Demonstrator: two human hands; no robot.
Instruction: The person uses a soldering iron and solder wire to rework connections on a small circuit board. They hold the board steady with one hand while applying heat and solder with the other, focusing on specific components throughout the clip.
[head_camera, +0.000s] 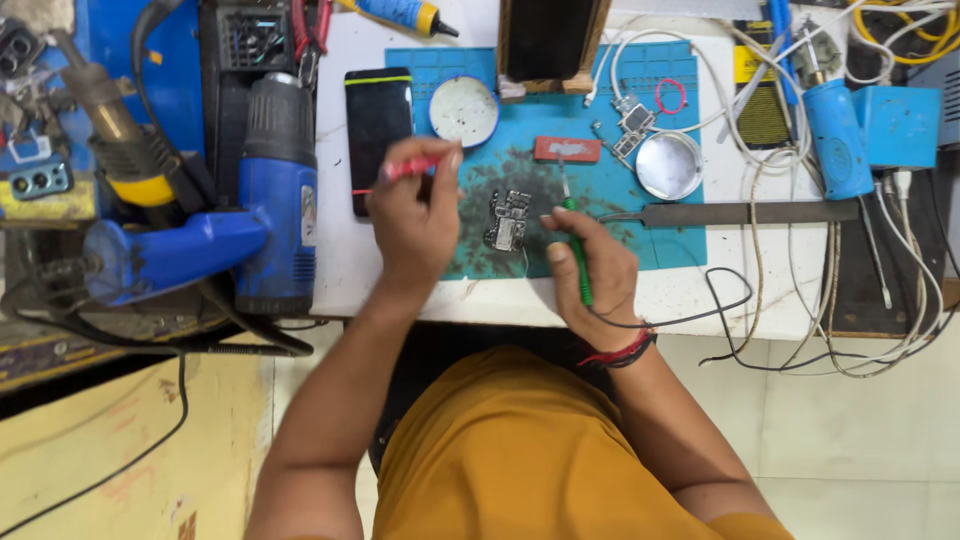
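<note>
Cluttered repair bench, blue mat (660, 235). Left hand (415, 215) pinching red probe (405, 168) at 10 o'clock of circuit board (510, 220); right hand (590, 265) pinching green probe (578, 255) at 3 o'clock. Probing step; next needs steady tip contact w/ board.

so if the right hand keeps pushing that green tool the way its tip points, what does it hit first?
The right hand holds a green tool angled up the mat and slightly left. Its thin tip looks to end just short of the small red block, so that likely comes first. The circuit board lies off to the left, outside that line.
</note>
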